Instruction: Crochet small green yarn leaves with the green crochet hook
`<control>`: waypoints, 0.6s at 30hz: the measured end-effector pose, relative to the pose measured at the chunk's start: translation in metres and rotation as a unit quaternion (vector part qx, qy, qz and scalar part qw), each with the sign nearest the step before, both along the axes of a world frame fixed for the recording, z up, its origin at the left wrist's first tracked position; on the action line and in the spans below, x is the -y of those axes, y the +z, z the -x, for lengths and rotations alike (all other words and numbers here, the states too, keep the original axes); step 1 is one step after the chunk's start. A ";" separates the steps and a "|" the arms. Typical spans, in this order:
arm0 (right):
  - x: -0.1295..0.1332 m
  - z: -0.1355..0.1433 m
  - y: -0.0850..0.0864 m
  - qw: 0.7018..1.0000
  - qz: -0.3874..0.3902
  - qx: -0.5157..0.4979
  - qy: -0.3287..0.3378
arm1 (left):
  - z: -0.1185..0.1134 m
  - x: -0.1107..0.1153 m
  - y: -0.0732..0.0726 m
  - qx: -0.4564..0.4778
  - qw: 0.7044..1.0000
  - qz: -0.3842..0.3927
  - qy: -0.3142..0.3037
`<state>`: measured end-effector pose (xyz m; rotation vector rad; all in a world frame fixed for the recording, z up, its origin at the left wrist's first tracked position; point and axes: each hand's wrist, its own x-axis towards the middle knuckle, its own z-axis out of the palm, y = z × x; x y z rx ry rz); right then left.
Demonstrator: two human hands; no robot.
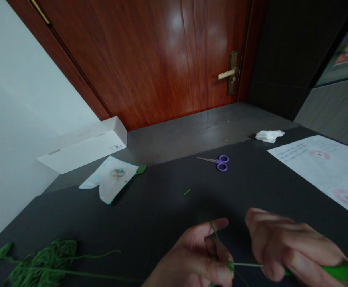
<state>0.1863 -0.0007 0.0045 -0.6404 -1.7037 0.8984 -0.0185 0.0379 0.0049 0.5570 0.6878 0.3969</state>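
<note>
Near the bottom edge, my left hand (200, 255) pinches a small knot of green yarn (230, 266) between thumb and fingers. A strand of the yarn runs up over its raised index finger. My right hand (290, 243) is closed around a crochet hook with a green handle (341, 274). The hook's thin metal shaft (247, 264) reaches left to the knot and touches it; its tip is hidden there. At the lower left lies a loose bundle of green yarn (46, 263), with one strand stretching right toward my left hand.
Purple-handled scissors (221, 162) lie beyond my hands, with a short green yarn scrap (187, 191) nearer. A white cloth pouch (114, 179) and green leaf-shaped piece (141, 170) lie left. A white box (87, 145), crumpled tissue (269, 136) and printed sheet (326, 167) also lie around.
</note>
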 end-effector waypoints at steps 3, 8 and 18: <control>0.000 -0.001 0.002 0.999 -0.033 0.007 0.017 | -0.001 -0.001 0.000 0.012 0.999 -0.002 -0.037; -0.002 0.005 0.004 0.995 0.056 -0.083 0.004 | -0.002 -0.002 -0.007 0.061 0.996 0.035 -0.062; -0.003 0.013 -0.003 0.953 0.209 -0.220 0.024 | -0.001 -0.002 -0.011 0.084 0.994 0.046 -0.043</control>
